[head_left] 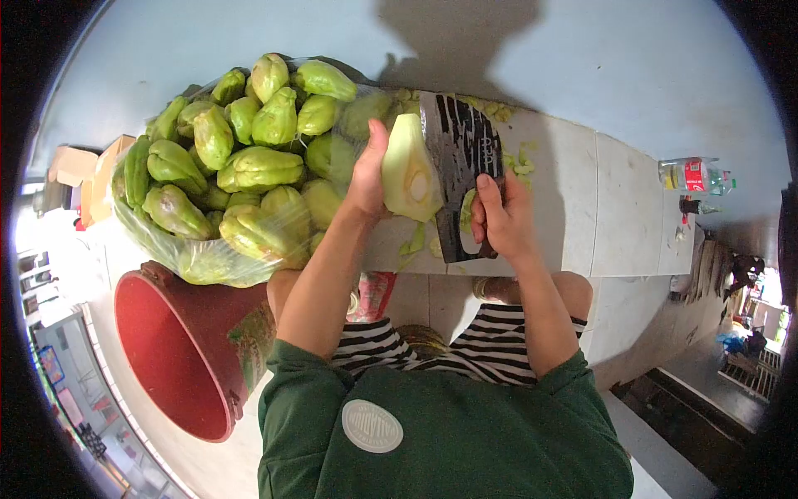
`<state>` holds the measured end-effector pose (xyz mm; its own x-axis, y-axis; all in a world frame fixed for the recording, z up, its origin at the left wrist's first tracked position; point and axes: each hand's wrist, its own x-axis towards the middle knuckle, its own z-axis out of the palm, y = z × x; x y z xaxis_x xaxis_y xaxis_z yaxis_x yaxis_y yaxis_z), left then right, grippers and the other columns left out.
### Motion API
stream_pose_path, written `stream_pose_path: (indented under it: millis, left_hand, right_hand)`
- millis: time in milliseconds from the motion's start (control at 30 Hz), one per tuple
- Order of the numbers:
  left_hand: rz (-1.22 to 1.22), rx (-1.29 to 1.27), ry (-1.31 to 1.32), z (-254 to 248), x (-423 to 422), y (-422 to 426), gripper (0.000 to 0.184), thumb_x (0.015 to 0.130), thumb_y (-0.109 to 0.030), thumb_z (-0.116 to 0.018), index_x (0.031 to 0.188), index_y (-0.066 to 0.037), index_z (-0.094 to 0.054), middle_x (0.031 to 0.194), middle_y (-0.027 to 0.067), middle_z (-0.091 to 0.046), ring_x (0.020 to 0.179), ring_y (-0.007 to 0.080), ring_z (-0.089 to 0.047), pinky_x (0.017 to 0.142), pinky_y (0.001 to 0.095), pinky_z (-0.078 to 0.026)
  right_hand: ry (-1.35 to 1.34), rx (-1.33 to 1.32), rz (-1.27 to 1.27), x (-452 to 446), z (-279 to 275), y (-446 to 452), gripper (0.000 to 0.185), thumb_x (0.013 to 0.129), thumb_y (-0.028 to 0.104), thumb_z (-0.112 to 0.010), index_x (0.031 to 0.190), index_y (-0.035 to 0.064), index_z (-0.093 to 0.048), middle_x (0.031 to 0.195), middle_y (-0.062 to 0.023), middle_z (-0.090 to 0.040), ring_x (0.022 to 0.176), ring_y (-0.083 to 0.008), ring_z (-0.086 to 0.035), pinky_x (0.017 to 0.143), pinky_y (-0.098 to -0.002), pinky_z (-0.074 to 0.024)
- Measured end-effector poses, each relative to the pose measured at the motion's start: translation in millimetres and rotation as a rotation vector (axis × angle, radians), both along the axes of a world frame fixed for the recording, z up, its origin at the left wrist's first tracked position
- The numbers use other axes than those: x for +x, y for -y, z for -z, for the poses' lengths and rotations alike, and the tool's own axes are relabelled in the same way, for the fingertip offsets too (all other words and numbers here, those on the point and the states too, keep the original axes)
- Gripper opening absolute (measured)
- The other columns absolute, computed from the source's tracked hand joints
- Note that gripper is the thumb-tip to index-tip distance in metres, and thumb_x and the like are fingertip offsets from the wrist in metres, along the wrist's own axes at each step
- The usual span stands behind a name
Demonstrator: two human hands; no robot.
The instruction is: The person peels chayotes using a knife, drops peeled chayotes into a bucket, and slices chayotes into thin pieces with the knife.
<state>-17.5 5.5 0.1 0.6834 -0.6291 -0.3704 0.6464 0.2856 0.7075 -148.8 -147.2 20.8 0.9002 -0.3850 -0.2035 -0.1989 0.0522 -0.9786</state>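
In my left hand [370,176] is a peeled, pale green chayote [408,170], with a rounded paler patch near its lower end. My right hand [501,218] is closed round a broad, black cleaver [460,141] with streaked, wet-looking markings and white lettering. Its blade stands right beside the chayote; whether they touch I cannot tell. A light green piece lies against the blade by my right fingers, which hide part of the tool. Green peelings [521,160] are scattered on the tiled ledge [573,191] under and around my hands.
A clear plastic bag [199,268] heaped with unpeeled chayotes [264,170] sits to the left. Below it a red bucket [170,358] lies tilted. A plastic bottle [697,176] is at the ledge's right end. Cardboard [100,179] shows at far left.
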Motion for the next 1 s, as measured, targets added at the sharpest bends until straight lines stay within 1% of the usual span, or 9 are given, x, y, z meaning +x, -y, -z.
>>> stream_pose_path:
  millis: [100,167,333,533,633,800,833,900,1000]
  left_hand:
    - [0.049,-0.023,-0.057,1,1,-1,0.07,0.092,-0.069,-0.031,0.113,-0.007,-0.057,0.095,0.0086,-0.061,0.084,0.0214,-0.061,0.075,0.037,-0.051]
    - [0.044,-0.036,-0.005,20,-1,-1,0.068,0.092,-0.068,-0.033,0.114,-0.008,-0.056,0.095,0.0083,-0.061,0.084,0.0207,-0.061,0.075,0.0363,-0.051]
    - [0.029,-0.036,0.13,20,-13,5,0.064,0.092,-0.066,-0.038,0.117,-0.008,-0.053,0.095,0.0079,-0.06,0.084,0.0189,-0.06,0.075,0.0346,-0.051]
    - [0.091,-0.101,0.039,14,-10,6,0.069,0.09,-0.066,-0.041,0.122,-0.006,-0.05,0.098,0.0094,-0.061,0.086,0.0214,-0.061,0.075,0.0359,-0.051]
    - [0.086,-0.204,-0.101,11,-9,3,0.067,0.091,-0.065,-0.042,0.123,-0.006,-0.05,0.098,0.01,-0.061,0.087,0.0228,-0.062,0.077,0.0374,-0.052]
    - [0.151,-0.314,0.027,17,-16,-5,0.067,0.085,-0.054,-0.061,0.129,-0.006,-0.044,0.104,0.0098,-0.059,0.09,0.0238,-0.062,0.08,0.0392,-0.052]
    - [0.152,-0.314,0.027,16,-17,-4,0.067,0.085,-0.054,-0.061,0.129,-0.006,-0.044,0.104,0.0098,-0.059,0.09,0.0238,-0.062,0.08,0.0392,-0.052]
    - [0.072,-0.11,0.052,13,-19,-2,0.07,0.081,-0.045,-0.071,0.13,-0.004,-0.041,0.105,0.0098,-0.058,0.09,0.0236,-0.061,0.081,0.0413,-0.052]
    - [0.116,-0.166,0.037,13,-16,1,0.068,0.081,-0.039,-0.072,0.13,-0.003,-0.041,0.103,0.0104,-0.057,0.091,0.0238,-0.061,0.081,0.0433,-0.053]
  right_hand:
    - [0.025,0.057,-0.088,1,0,9,0.029,0.099,0.032,-0.051,0.088,0.0054,-0.046,0.056,-0.001,-0.046,0.038,-0.0112,-0.045,0.036,-0.026,-0.0373]
    - [0.031,-0.016,-0.125,3,-4,11,0.029,0.099,0.032,-0.05,0.087,0.0053,-0.046,0.056,-0.001,-0.046,0.038,-0.0112,-0.046,0.036,-0.0261,-0.0373]
    - [0.031,0.023,-0.029,4,-2,5,0.031,0.099,0.033,-0.05,0.086,0.0052,-0.045,0.056,-0.0012,-0.046,0.038,-0.011,-0.046,0.036,-0.0262,-0.0375]
    - [-0.021,0.063,-0.06,6,-9,5,0.028,0.098,0.03,-0.05,0.087,0.0045,-0.046,0.052,0.0,-0.045,0.038,-0.0106,-0.044,0.036,-0.0273,-0.0359]
    - [-0.047,0.054,-0.025,6,-8,1,0.028,0.098,0.03,-0.05,0.087,0.0046,-0.046,0.052,0.0001,-0.044,0.038,-0.0105,-0.044,0.036,-0.0273,-0.0362]
    - [0.041,0.06,0.016,6,-5,-1,0.028,0.098,0.031,-0.051,0.089,0.005,-0.046,0.052,0.0002,-0.044,0.038,-0.0102,-0.045,0.036,-0.0266,-0.0363]
    - [0.046,0.058,0.011,6,-5,0,0.028,0.098,0.031,-0.052,0.089,0.0053,-0.046,0.052,0.0002,-0.044,0.038,-0.0101,-0.045,0.036,-0.0264,-0.0363]
    - [0.049,0.057,0.006,6,-4,2,0.028,0.098,0.032,-0.052,0.089,0.0056,-0.046,0.052,0.0003,-0.044,0.038,-0.01,-0.045,0.036,-0.0262,-0.0363]
    - [0.01,0.135,-0.001,6,-7,9,0.028,0.097,0.032,-0.054,0.089,0.0061,-0.046,0.052,0.0004,-0.044,0.038,-0.0096,-0.044,0.036,-0.0259,-0.0363]
